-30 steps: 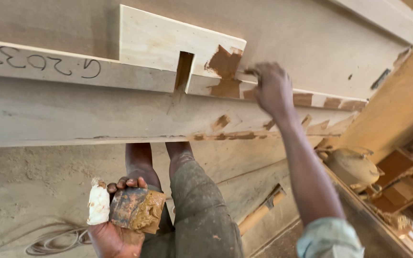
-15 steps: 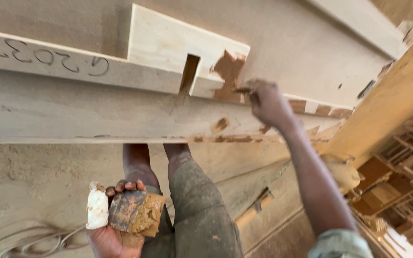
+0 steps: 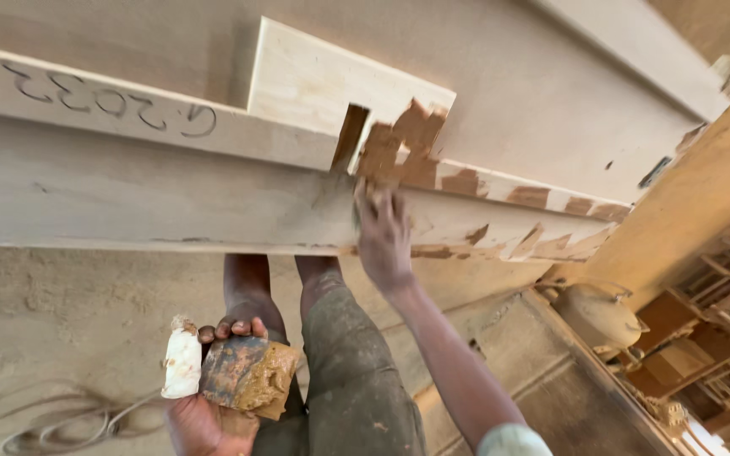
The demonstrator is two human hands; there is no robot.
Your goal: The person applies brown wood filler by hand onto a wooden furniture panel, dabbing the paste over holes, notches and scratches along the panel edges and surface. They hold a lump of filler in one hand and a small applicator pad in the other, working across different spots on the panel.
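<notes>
Right hand (image 3: 384, 241) has slid left along the wooden frame (image 3: 171, 194), fingers pressing brown filler (image 3: 407, 143) by the notch (grip unclear). Left hand (image 3: 204, 414) clasps a filler-loaded scraper (image 3: 247, 376).

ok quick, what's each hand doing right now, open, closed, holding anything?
Left hand: closed around a small board loaded with brown filler paste.
Right hand: pressed against the wooden beam; whether it holds a tool cannot be told.
</notes>
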